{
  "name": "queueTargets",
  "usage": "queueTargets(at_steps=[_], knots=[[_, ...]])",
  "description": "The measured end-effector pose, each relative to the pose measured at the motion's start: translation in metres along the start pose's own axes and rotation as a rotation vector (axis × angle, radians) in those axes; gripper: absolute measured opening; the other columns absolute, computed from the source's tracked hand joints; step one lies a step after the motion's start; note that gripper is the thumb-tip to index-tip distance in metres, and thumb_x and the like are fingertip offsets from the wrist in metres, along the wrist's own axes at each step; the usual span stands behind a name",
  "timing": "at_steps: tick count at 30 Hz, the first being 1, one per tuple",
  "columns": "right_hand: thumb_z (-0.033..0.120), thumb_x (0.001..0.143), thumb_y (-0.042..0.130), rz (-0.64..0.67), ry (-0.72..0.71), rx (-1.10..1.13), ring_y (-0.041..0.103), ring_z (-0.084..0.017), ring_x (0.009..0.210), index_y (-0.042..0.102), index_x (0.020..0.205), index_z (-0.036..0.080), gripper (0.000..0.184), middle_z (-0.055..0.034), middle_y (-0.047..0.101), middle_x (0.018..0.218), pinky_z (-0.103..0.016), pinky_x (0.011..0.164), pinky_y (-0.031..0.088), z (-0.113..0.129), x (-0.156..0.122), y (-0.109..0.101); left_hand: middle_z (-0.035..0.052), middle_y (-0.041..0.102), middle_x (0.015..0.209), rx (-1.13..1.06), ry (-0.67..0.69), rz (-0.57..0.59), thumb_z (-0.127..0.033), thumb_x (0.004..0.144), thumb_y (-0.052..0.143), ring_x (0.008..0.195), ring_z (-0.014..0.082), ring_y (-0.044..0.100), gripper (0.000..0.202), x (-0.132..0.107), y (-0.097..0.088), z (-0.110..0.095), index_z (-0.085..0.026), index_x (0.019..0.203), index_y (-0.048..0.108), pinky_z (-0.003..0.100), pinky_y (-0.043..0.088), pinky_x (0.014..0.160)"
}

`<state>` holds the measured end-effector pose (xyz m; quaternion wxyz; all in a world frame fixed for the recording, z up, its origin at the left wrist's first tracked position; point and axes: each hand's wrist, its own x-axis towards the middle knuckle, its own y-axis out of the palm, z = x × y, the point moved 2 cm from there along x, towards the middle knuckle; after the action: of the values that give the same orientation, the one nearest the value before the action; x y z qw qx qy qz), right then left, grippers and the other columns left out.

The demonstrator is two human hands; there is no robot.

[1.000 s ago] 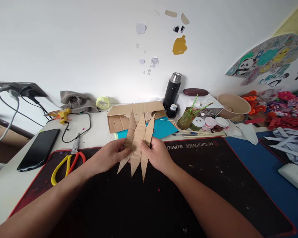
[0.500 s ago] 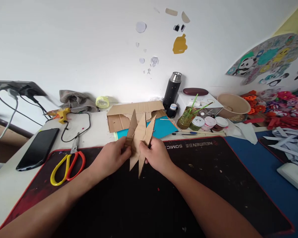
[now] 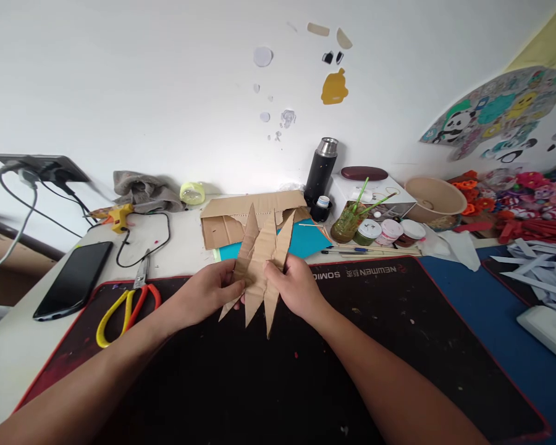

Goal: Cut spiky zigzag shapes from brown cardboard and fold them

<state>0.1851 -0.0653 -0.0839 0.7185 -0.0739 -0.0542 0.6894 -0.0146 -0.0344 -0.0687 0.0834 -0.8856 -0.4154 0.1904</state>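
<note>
Three long pointed cardboard pieces (image 3: 260, 266) stand fanned together above the black desk mat (image 3: 278, 371), tips up and down. My left hand (image 3: 207, 292) pinches their left side at the middle. My right hand (image 3: 295, 286) grips their right side, fingers curled round the edge. Both hands are closed on the pieces, held a little above the mat's far edge.
Yellow and red scissors (image 3: 126, 304) lie on the mat's left corner, a black phone (image 3: 72, 279) left of them. Behind the hands are a torn cardboard sheet (image 3: 241, 216), blue paper (image 3: 301, 242), a black flask (image 3: 321, 170), paint jars (image 3: 389, 231) and a glue gun (image 3: 115, 216).
The cardboard pieces were squeezed closer half a second ago; now they are fanned out again, with the lower left tip showing once more. Both hands stay in place.
</note>
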Motion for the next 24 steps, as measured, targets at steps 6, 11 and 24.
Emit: queueTargets(at_steps=[6, 11, 24], knots=[[0.037, 0.092, 0.061, 0.005, -0.011, 0.001, 0.070, -0.023, 0.081, 0.067, 0.082, 0.019, 0.022, -0.0051, 0.076, 0.084, -0.030, 0.072, 0.051, -0.0030, -0.0007, 0.0023, -0.0003, 0.069, 0.079, 0.038, -0.018, -0.028, -0.050, 0.088, 0.067, 0.075, 0.0211, 0.067, 0.028, -0.0002, -0.0004, -0.0036, -0.023, 0.091, 0.060, 0.034, 0.051, 0.070], [0.035, 0.092, 0.060, 0.019, -0.014, -0.030, 0.066, -0.021, 0.074, 0.065, 0.078, 0.019, 0.022, -0.0035, 0.073, 0.077, -0.028, 0.067, 0.049, -0.0013, -0.0020, 0.0030, -0.0015, 0.068, 0.075, 0.055, -0.034, -0.055, -0.045, 0.084, 0.067, 0.070, 0.0205, 0.065, 0.024, -0.0017, -0.0001, -0.0047, -0.024, 0.088, 0.058, 0.034, 0.049, 0.067], [0.036, 0.091, 0.060, -0.034, -0.031, -0.084, 0.068, -0.022, 0.078, 0.065, 0.083, 0.020, 0.019, -0.0052, 0.076, 0.084, -0.030, 0.069, 0.048, -0.0009, -0.0011, 0.0028, 0.0005, 0.070, 0.081, 0.045, 0.008, -0.075, -0.044, 0.091, 0.063, 0.076, 0.0220, 0.067, 0.021, -0.0004, 0.0058, 0.0020, -0.023, 0.093, 0.059, 0.034, 0.051, 0.069]])
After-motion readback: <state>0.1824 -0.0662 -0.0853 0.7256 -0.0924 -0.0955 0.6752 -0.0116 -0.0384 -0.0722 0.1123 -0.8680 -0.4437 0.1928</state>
